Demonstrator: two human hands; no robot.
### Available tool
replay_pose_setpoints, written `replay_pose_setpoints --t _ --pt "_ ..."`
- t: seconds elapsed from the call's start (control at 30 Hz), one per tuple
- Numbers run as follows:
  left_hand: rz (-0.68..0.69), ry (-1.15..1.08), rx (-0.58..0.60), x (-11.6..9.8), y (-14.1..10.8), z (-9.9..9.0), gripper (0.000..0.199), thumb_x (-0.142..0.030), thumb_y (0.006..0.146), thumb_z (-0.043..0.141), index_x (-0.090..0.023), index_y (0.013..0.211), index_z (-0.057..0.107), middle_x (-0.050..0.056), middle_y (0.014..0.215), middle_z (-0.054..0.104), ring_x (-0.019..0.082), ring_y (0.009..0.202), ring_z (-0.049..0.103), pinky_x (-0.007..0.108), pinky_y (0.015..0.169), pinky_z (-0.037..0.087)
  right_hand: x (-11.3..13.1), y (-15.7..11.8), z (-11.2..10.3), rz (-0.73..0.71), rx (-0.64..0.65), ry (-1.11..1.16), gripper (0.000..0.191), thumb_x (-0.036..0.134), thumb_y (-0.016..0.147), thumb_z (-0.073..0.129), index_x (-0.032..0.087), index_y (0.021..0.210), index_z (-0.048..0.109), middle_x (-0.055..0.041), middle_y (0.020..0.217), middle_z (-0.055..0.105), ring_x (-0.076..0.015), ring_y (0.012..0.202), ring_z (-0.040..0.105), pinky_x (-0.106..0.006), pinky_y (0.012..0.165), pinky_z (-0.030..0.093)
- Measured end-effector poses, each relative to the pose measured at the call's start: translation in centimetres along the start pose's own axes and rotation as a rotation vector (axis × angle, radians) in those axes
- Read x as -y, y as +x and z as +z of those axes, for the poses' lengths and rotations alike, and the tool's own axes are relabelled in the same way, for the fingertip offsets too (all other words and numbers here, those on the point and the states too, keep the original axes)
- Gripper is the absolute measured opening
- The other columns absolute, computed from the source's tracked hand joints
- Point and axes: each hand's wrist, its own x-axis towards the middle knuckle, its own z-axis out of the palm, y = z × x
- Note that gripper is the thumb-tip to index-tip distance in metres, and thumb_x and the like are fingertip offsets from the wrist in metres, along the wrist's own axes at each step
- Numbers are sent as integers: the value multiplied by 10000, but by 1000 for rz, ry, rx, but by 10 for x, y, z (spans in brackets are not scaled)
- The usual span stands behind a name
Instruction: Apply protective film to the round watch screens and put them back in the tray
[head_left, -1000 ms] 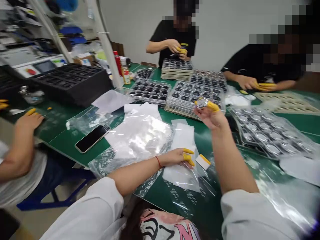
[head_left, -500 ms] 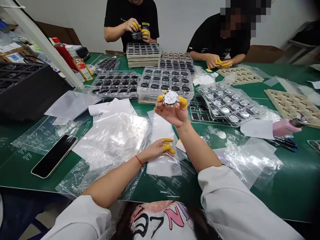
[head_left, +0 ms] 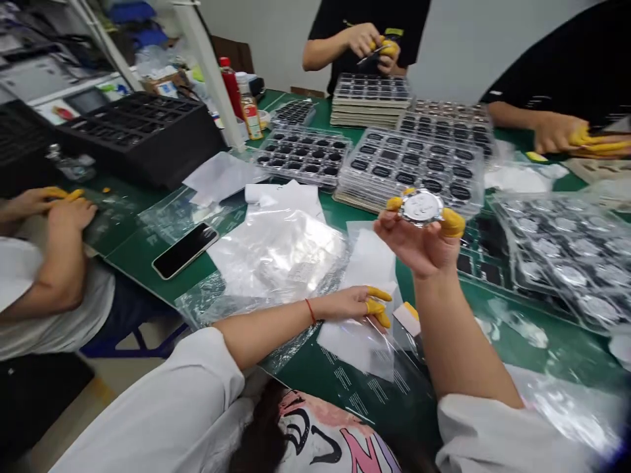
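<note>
My right hand is raised above the green bench, palm up. Its yellow finger cots pinch a round silver disc with printing on its face. My left hand lies lower with its fingers apart, also in yellow cots, and rests on a clear plastic bag. A white sheet lies just beyond those fingertips. A small white card with a yellow edge sits to their right.
Stacked plastic trays with dark pockets stand just behind my right hand. A bagged tray of silver discs lies to the right. A phone and loose bags lie to the left. Co-workers' hands work at the bench edges.
The view has swung left and tilted. My right hand still holds the disc, now turned more squarely toward me. A co-worker's hands have come into view at the left.
</note>
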Motion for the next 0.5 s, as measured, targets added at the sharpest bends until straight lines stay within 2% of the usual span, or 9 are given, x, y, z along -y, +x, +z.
replay_pose_setpoints --t 0.1,0.2,0.37,0.5 --pt "38 -29 42 8 8 -8 520 -322 918 628 -144 1373 450 52 886 718 142 750 733 311 825 517 4 1 -3 -12 -48 -36 290 416 592 720 307 857 677 15 917 671 -162 797 612 -399 983 505" --pt "23 -47 120 15 16 -15 560 -304 937 593 -139 1434 393 58 914 714 151 773 738 323 831 536 4 2 -5 -25 -76 -94 298 342 585 707 300 880 695 -4 949 641 -170 792 589 -419 1044 470" --pt "11 6 132 14 21 -20 608 -327 955 559 -128 1488 342 64 941 706 150 810 734 307 842 536 0 2 -6 -10 -118 -204 369 390 530 757 282 881 719 -26 926 598 -199 801 568 -489 1169 349" --pt "1 12 137 12 21 -20 583 -301 978 514 -123 1498 321 64 935 701 145 806 733 312 858 533 -1 4 -6 9 -154 -214 336 376 516 769 287 836 716 -18 914 616 -194 797 580 -496 1183 334"
